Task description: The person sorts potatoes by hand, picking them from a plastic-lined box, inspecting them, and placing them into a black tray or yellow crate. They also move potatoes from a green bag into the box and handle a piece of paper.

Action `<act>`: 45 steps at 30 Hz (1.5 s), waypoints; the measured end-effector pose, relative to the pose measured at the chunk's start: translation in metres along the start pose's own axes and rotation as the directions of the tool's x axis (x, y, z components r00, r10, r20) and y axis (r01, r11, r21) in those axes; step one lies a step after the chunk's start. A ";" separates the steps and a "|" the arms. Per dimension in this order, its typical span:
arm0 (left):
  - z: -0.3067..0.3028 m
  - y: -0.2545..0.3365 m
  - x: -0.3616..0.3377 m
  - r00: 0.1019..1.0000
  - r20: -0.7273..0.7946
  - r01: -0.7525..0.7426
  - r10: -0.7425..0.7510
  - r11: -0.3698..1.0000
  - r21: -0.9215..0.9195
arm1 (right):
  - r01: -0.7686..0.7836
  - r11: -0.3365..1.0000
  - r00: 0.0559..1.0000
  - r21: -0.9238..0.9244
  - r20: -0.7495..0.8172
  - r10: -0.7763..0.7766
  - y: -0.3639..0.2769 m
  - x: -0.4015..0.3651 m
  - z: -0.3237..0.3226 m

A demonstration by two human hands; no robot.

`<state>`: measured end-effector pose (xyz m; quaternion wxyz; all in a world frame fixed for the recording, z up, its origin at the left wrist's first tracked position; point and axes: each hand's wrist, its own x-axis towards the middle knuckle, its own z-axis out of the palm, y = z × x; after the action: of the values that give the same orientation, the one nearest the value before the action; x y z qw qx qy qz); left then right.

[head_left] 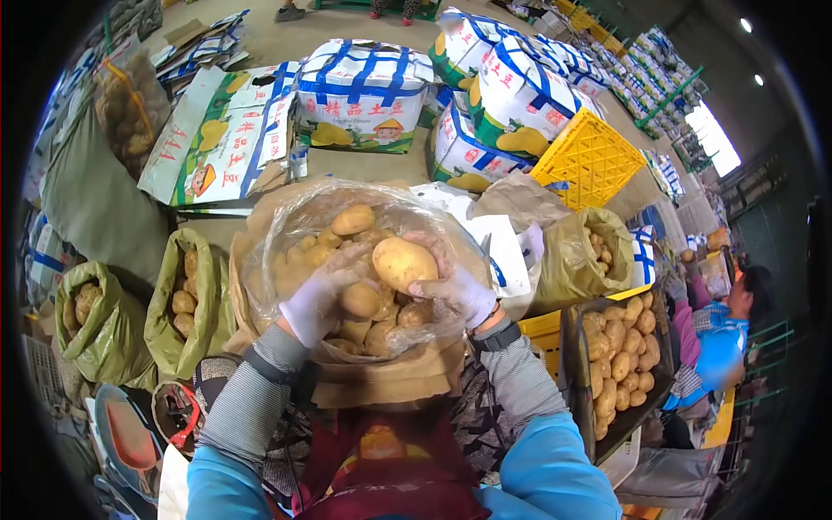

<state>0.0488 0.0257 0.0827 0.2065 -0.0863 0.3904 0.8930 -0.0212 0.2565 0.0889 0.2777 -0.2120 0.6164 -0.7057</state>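
Both my hands wear pale, soiled gloves and are over a plastic-lined paper bag (251, 260) of potatoes. My right hand (455, 284) is closed around a large, smooth yellow potato (404, 264), thumb below and fingers behind it. My left hand (319, 295) curls around a smaller potato (360, 299); part of its grip is hidden. Loose potatoes fill the bag beneath, and one potato (353, 219) lies at the far side of the pile. Clear plastic liner (295, 204) is spread around the bag's mouth.
A dark crate (572, 373) of potatoes stands at right, beside a green sack (563, 269). Two green sacks (113, 329) of potatoes stand at left. Printed cartons (364, 95) and a yellow plastic crate (589, 156) are ahead. A co-worker (724, 347) is at far right.
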 end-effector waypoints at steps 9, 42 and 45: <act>0.004 -0.019 0.025 0.987 0.162 -0.036 0.022 0.996 0.087 | -0.123 0.969 0.948 0.214 -0.263 0.179 0.048 0.019 -0.011; 0.008 -0.007 0.008 0.983 0.118 -0.167 0.143 0.958 0.235 | -0.248 0.967 0.922 0.067 -0.291 0.256 0.010 0.010 0.006; 0.002 -0.010 0.014 0.973 0.091 -0.229 0.210 0.882 0.412 | -0.104 0.979 0.973 0.174 -0.188 0.136 0.021 0.012 0.007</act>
<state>0.0408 0.0367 0.0732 0.1265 0.0244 0.5757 0.8075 -0.0232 0.2412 0.0684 0.2732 -0.0792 0.5931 -0.7532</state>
